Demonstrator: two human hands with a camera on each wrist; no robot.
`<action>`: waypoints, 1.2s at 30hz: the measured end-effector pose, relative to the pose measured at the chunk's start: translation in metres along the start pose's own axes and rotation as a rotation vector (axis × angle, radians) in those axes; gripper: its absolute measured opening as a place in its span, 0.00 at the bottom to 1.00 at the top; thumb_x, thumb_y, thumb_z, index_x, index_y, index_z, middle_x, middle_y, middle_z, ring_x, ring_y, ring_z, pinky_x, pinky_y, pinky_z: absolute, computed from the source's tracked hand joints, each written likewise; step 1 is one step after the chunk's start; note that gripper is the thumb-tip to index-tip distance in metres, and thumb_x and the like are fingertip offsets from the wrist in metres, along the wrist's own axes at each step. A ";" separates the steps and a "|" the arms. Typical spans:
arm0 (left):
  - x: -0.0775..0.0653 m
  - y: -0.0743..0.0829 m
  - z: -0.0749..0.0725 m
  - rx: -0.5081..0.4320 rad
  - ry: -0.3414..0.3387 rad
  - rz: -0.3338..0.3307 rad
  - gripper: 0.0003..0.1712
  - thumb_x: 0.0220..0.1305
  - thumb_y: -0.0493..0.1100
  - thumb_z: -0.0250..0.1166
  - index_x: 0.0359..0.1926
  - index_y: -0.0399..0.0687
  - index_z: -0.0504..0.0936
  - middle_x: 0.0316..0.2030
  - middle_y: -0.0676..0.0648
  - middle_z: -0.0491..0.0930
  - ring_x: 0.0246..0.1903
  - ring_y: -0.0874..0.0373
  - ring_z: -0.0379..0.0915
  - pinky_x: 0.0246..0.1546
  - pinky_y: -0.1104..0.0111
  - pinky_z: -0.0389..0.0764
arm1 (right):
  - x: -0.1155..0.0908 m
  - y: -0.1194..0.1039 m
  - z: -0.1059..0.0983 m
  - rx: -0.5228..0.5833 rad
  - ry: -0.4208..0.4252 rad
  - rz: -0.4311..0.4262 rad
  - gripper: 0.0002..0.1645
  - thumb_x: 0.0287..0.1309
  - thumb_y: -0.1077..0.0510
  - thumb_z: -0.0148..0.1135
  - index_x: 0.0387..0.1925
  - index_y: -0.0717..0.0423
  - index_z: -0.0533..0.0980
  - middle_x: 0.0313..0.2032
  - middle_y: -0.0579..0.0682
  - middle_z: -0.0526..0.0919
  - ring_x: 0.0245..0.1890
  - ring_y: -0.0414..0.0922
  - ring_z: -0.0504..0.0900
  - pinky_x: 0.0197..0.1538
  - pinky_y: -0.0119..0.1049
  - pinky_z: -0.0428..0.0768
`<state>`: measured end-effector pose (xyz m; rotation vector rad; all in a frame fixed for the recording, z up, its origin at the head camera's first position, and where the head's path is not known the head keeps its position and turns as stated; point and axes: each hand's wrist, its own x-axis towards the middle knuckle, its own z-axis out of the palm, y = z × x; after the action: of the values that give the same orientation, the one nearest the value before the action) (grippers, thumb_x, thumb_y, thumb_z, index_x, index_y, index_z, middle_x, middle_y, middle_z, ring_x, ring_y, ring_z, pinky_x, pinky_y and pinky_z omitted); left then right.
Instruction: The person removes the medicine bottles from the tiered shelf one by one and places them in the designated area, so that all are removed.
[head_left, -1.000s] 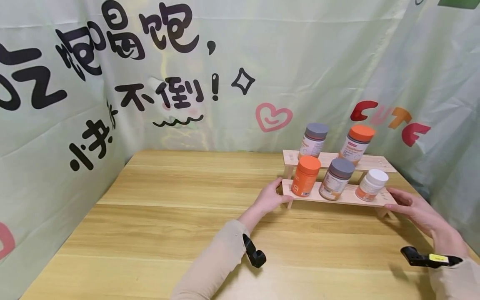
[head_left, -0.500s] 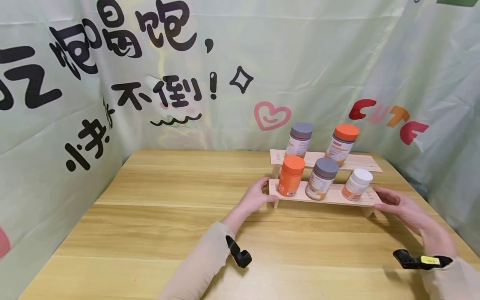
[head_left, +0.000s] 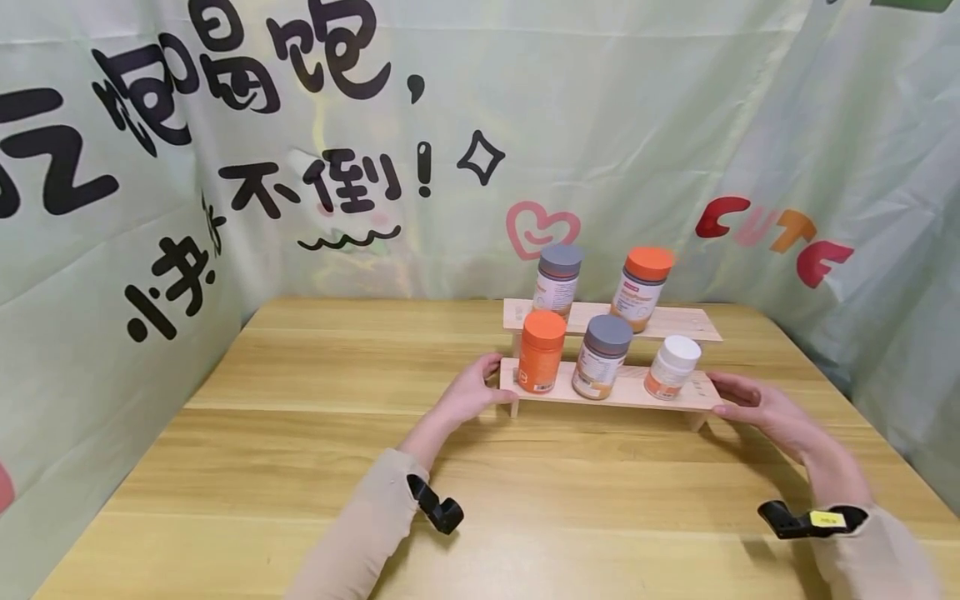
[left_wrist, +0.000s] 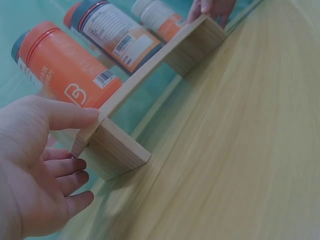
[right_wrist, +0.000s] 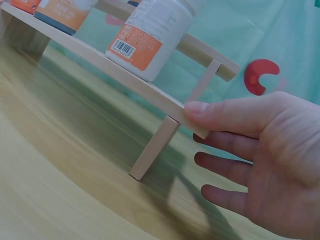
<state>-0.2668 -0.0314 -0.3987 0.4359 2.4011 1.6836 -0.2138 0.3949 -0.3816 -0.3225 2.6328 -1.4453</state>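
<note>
Left sleeve [head_left: 360, 533]: beige, long, plain cloth; shallow creases; ends at the wrist.
Left wrist device [head_left: 426, 497]: black; narrow strip at the sleeve's end, finishing in a rounded knob.
Left hand [head_left: 467, 393]: bare from sleeve end to fingertips.
Right sleeve [head_left: 873, 554]: beige, matching the left; plain cloth, soft folds near its end; lower part slightly blurred.
Right wrist device [head_left: 797, 525]: black; long, low body, one end blunt and rounded; lies across the sleeve's end.
Yellow label [head_left: 827, 519]: small rectangle on the right device; dark print, too small to read.
Right hand [head_left: 761, 408]: bare; short thumbnail seen in the right wrist view.
</note>
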 end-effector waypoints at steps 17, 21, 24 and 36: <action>-0.026 -0.015 -0.054 0.010 -0.012 0.009 0.46 0.50 0.39 0.71 0.67 0.32 0.57 0.64 0.34 0.61 0.64 0.42 0.56 0.63 0.52 0.57 | 0.021 -0.023 0.039 0.066 -0.061 -0.072 0.37 0.60 0.62 0.58 0.64 0.74 0.55 0.62 0.73 0.60 0.49 0.20 0.65 0.48 0.17 0.68; -0.032 -0.020 -0.068 0.019 -0.016 -0.003 0.48 0.51 0.40 0.70 0.67 0.32 0.55 0.65 0.33 0.59 0.64 0.41 0.54 0.63 0.52 0.56 | 0.027 -0.029 0.049 0.088 -0.084 -0.093 0.37 0.59 0.62 0.59 0.64 0.74 0.56 0.61 0.73 0.60 0.50 0.21 0.66 0.49 0.19 0.68; -0.035 -0.022 -0.078 0.036 -0.010 -0.010 0.48 0.51 0.41 0.70 0.68 0.32 0.54 0.65 0.33 0.57 0.65 0.41 0.53 0.64 0.52 0.56 | 0.031 -0.034 0.056 0.089 -0.094 -0.099 0.37 0.59 0.62 0.59 0.64 0.74 0.56 0.61 0.73 0.61 0.51 0.23 0.67 0.49 0.19 0.68; -0.047 -0.030 -0.107 0.057 0.007 -0.004 0.49 0.54 0.43 0.69 0.69 0.32 0.50 0.67 0.32 0.54 0.65 0.39 0.50 0.64 0.50 0.52 | 0.048 -0.050 0.084 0.086 -0.127 -0.106 0.38 0.59 0.60 0.60 0.65 0.70 0.57 0.62 0.68 0.64 0.63 0.62 0.60 0.52 0.21 0.67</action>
<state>-0.2595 -0.1515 -0.3909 0.4336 2.4583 1.6219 -0.2371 0.2885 -0.3842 -0.5337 2.4791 -1.5106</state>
